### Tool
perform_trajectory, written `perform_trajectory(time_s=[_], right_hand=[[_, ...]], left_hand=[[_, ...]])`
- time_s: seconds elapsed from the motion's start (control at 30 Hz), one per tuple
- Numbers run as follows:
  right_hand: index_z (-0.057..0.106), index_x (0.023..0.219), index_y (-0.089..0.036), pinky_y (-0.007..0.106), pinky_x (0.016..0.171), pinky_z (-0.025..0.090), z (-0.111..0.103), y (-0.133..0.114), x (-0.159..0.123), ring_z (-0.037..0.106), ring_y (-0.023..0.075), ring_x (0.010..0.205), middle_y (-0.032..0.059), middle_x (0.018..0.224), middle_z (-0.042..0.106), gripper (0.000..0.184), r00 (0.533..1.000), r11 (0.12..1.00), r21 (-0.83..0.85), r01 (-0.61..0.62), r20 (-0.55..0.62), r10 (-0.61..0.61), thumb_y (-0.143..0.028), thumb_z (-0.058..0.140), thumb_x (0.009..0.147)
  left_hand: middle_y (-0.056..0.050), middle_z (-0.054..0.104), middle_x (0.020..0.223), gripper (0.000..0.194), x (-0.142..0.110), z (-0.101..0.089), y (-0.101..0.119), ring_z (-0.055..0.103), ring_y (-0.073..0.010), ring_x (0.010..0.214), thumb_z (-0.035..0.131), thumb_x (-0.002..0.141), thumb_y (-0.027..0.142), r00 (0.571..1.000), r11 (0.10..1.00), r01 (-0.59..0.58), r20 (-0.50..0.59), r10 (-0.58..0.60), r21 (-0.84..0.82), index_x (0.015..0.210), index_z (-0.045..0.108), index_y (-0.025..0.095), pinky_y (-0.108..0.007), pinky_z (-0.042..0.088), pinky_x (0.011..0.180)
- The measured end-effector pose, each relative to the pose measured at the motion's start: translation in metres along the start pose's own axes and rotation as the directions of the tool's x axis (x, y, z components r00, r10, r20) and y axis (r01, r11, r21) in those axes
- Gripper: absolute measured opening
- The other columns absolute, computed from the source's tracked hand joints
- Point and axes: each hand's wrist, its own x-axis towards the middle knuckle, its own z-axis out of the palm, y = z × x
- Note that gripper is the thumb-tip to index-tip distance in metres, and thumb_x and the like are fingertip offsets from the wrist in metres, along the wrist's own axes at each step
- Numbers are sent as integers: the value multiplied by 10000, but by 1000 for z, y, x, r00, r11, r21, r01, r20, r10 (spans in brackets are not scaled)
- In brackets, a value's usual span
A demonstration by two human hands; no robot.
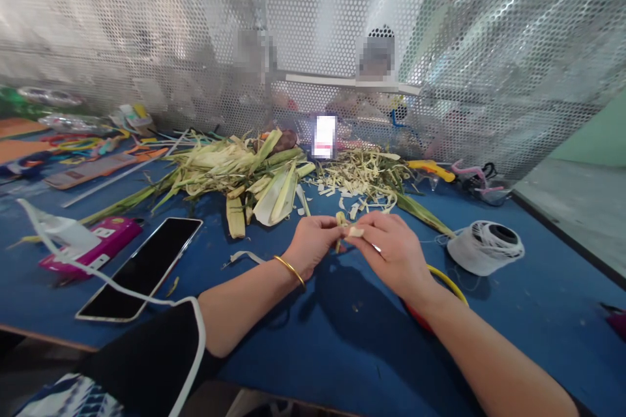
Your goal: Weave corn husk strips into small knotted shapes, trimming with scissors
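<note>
In the middle of the head view, both hands come together just above the blue table. My left hand [310, 241], with a gold bangle on the wrist, pinches a small pale piece of husk [340, 217] between thumb and fingers. My right hand [396, 251] is closed on the same small piece, its fingertips almost touching the left ones. Part of the piece is hidden by the fingers. Beyond the hands lie a heap of pale green husks [210, 166] and a pile of thin shredded husk strips [364, 172].
A thread spool [484, 247] stands at right, near yellow-handled scissors [452, 283] partly under my right forearm. A phone [147, 267], a magenta box [105, 244] and a white cable [122, 288] lie at left. Behind the table hangs a perforated silvery sheet [313, 13].
</note>
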Motion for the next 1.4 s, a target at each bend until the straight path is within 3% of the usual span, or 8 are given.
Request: perform_trajectory(time_s=[0.27,0.53,0.7,0.97,1.07,1.17,1.27,1.4], right_hand=[[464,624,-214,255,506,268,5,9,-1,414,139,495,-11,547,505,295,915,909,-102,-404,-21,404,-345,453,888],[514,638,-216,252,512,292,9,9,-1,442,136,500,-21,557,543,273,873,875,-35,-483,59,484,-348,476,875],[631,877,-191,315,769,377,1,12,1,588,197,845,61,903,680,218,968,967,-147,-206,-176,180,-349,484,910],[647,844,-178,339,758,319,-5,7,1,553,195,834,56,889,679,152,981,824,-539,174,25,-190,-175,505,899],[640,766,-166,326,682,326,2,1,-1,542,180,727,71,789,655,216,997,906,-417,77,35,-68,-184,474,903],[608,682,-184,282,599,355,13,-8,-3,516,147,615,33,676,616,241,960,960,57,-273,75,269,-266,493,877],[570,607,-189,256,529,373,23,-13,-3,493,127,529,-14,554,559,298,757,554,536,-637,298,582,-411,563,806],[622,724,-171,242,502,395,27,-6,0,528,113,530,-12,641,616,334,502,40,817,-575,314,806,-464,737,613]], left_hand=[[-21,677,644,177,-5,3,1,496,-47,449,540,785,192,980,997,-21,199,7,70,671,664,137,-174,324,466],[-20,661,637,100,-5,5,-2,504,-56,459,689,699,222,989,994,-22,151,6,107,673,666,128,-176,344,447],[-34,674,653,124,0,1,-2,538,-57,483,677,735,226,999,995,46,19,-45,-86,664,657,127,-179,422,510],[-43,684,671,101,2,-2,2,612,-94,578,703,722,210,989,966,133,-40,-146,-223,675,660,132,-208,468,575],[-42,679,654,113,2,-2,2,626,-110,613,724,696,227,991,976,104,-68,-119,-192,670,662,136,-199,447,555],[-23,653,611,119,2,-1,-1,589,-92,569,736,670,221,993,977,86,-67,-101,-193,658,665,127,-196,444,556],[-12,640,608,111,3,0,-4,547,-73,527,719,681,218,994,976,76,-57,-90,-204,655,668,123,-200,437,553],[-26,664,668,81,4,0,-6,551,-70,566,688,711,210,992,985,70,-93,-85,-159,720,695,130,-186,405,545]])
